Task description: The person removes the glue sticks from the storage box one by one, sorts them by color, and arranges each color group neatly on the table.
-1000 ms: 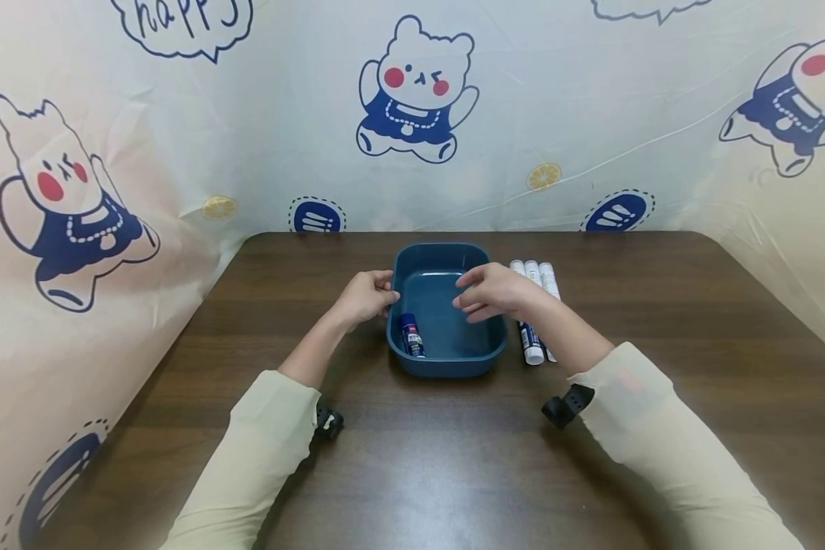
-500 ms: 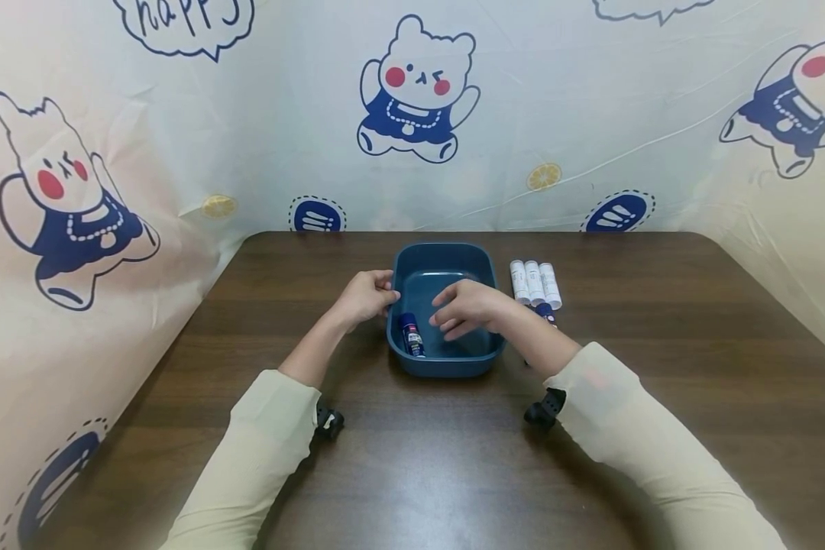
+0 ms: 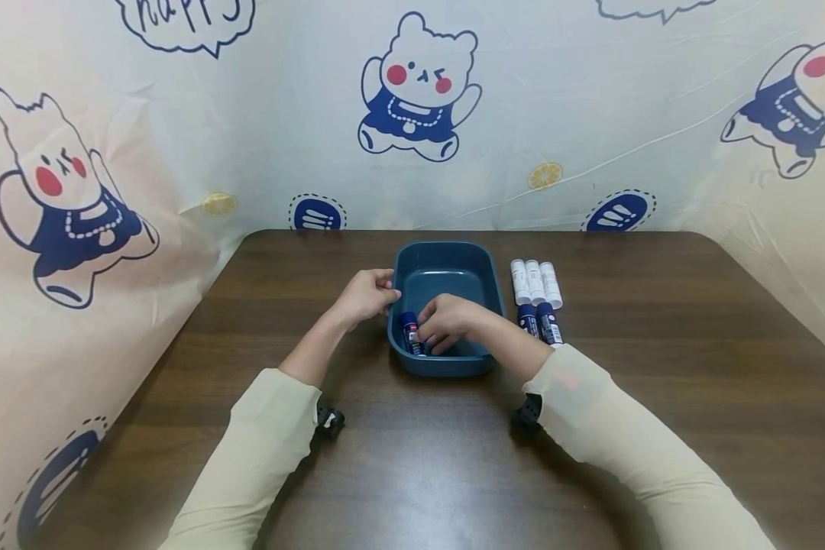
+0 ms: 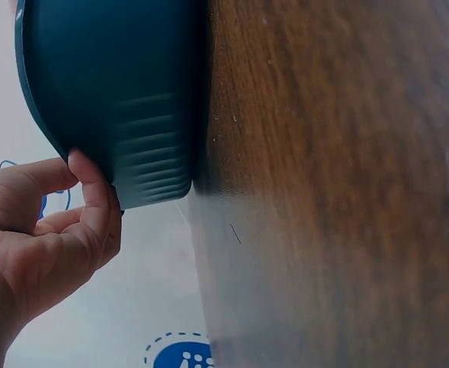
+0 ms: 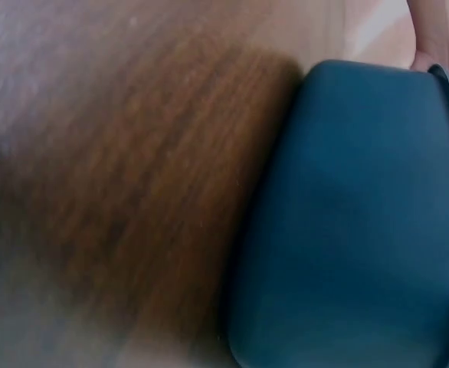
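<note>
A blue plastic bin (image 3: 447,368) stands on the brown table. My left hand (image 3: 366,296) pinches its left rim; in the left wrist view the thumb and fingers (image 4: 94,192) of that hand are curled over the rim. Inside the bin, against its left wall, lies a small dark blue tube (image 3: 410,327) with a printed label, shaped like a glue stick. My right hand (image 3: 450,321) is lowered into the bin, its loosely bent fingertips beside the tube and partly covering it. Whether they touch it is hard to see. The right wrist view shows mainly the bin's outer wall (image 5: 355,222).
Right of the bin lie three white tubes (image 3: 535,283) side by side. In front of them are two dark blue labelled tubes (image 3: 548,325), partly behind my right forearm. A patterned curtain (image 3: 412,183) hangs behind the table (image 3: 632,305).
My right hand has moved left and down inside the bin, from its right side to the blue tube. The left hand has stayed at the rim, and the bin has not moved.
</note>
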`<state>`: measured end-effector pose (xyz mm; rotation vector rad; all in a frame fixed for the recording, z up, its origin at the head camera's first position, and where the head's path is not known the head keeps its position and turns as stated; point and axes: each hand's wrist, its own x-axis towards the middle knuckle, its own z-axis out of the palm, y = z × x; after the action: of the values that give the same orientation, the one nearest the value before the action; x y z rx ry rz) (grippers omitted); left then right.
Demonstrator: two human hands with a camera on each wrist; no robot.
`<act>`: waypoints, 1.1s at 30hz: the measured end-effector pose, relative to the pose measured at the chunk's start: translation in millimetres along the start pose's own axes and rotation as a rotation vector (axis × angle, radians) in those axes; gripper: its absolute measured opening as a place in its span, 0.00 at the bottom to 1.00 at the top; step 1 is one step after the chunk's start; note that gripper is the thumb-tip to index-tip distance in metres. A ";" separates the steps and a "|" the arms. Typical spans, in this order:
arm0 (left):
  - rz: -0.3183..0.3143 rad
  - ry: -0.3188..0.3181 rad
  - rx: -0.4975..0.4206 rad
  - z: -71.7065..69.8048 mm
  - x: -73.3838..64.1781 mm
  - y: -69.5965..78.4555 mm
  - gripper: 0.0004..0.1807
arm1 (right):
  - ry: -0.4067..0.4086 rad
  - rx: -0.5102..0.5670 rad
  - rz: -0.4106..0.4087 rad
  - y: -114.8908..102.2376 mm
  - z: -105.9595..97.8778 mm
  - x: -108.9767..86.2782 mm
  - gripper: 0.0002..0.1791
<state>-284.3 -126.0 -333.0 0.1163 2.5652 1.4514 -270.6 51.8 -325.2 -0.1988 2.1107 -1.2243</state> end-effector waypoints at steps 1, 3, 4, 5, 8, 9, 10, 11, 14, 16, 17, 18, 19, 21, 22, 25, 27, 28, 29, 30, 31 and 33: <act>0.001 -0.001 -0.001 -0.3 0.2 -0.3 0.29 | 0.004 -0.017 0.003 -0.2 1.7 0.9 0.23; 0.005 -0.004 -0.001 -1.0 0.4 -0.7 0.29 | 0.012 -0.042 0.006 -0.2 4.7 2.9 0.22; 0.005 -0.006 -0.001 -0.9 0.7 -0.7 0.29 | 0.018 -0.048 0.009 0.3 5.6 3.6 0.22; 0.003 -0.007 -0.003 -0.8 0.9 -0.7 0.29 | 0.021 -0.054 0.008 0.8 6.4 4.2 0.21; -0.004 -0.008 -0.005 -0.7 1.2 -0.4 0.29 | 0.022 -0.067 -0.002 2.4 8.0 5.3 0.18; -0.007 -0.009 -0.004 -0.6 1.6 -0.5 0.29 | 0.025 -0.076 -0.002 2.6 8.7 5.3 0.17; -0.009 -0.007 -0.006 -0.7 1.8 -0.5 0.29 | 0.029 -0.086 -0.005 2.7 9.3 5.8 0.16; -0.009 -0.007 -0.004 -0.7 2.0 -0.6 0.29 | 0.034 -0.096 -0.007 2.6 10.2 6.2 0.16; -0.006 -0.008 -0.004 -0.9 1.8 -0.8 0.29 | 0.058 -0.133 0.000 1.6 13.3 7.1 0.15; -0.005 -0.005 -0.005 -0.9 1.1 -0.7 0.29 | 0.072 -0.148 0.006 0.8 15.4 7.5 0.16; -0.003 -0.006 -0.001 -0.9 0.9 -1.0 0.29 | 0.077 -0.157 0.007 0.4 16.3 7.3 0.17; -0.002 -0.006 0.002 -0.9 0.6 -1.0 0.29 | 0.080 -0.164 0.009 0.1 17.0 7.2 0.17; 0.000 -0.006 0.004 -0.8 0.5 -1.0 0.29 | 0.085 -0.166 0.008 -0.1 17.4 7.2 0.18; 0.002 -0.004 0.003 -0.7 0.7 -1.0 0.29 | 0.089 -0.171 0.006 -0.1 17.9 7.8 0.19; 0.004 -0.005 0.004 -0.7 0.8 -1.0 0.29 | 0.091 -0.171 0.005 0.0 18.1 8.1 0.20; 0.002 -0.007 0.000 -0.7 1.3 -0.9 0.29 | 0.090 -0.165 0.004 0.5 17.9 8.9 0.19; -0.004 -0.008 -0.002 -0.7 1.4 -0.9 0.29 | 0.083 -0.161 0.007 0.8 17.3 8.7 0.18; -0.006 -0.008 -0.002 -0.7 1.4 -0.8 0.29 | 0.079 -0.158 0.009 1.1 16.9 8.5 0.17; -0.008 -0.008 -0.001 -0.7 1.3 -0.7 0.29 | 0.075 -0.152 0.011 1.2 16.4 8.5 0.17; -0.010 -0.007 0.000 -0.6 1.0 -0.4 0.29 | 0.071 -0.147 0.014 1.2 15.9 8.2 0.17; -0.013 -0.005 0.001 -0.5 0.8 -0.2 0.29 | 0.067 -0.142 0.015 1.3 15.5 7.9 0.18; -0.019 -0.003 0.004 -0.4 0.2 0.3 0.29 | 0.060 -0.129 0.017 1.3 14.8 7.5 0.19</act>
<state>-284.6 -126.1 -332.6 0.0946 2.5594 1.4389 -266.8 38.6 -334.8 -0.2028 2.2412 -1.0969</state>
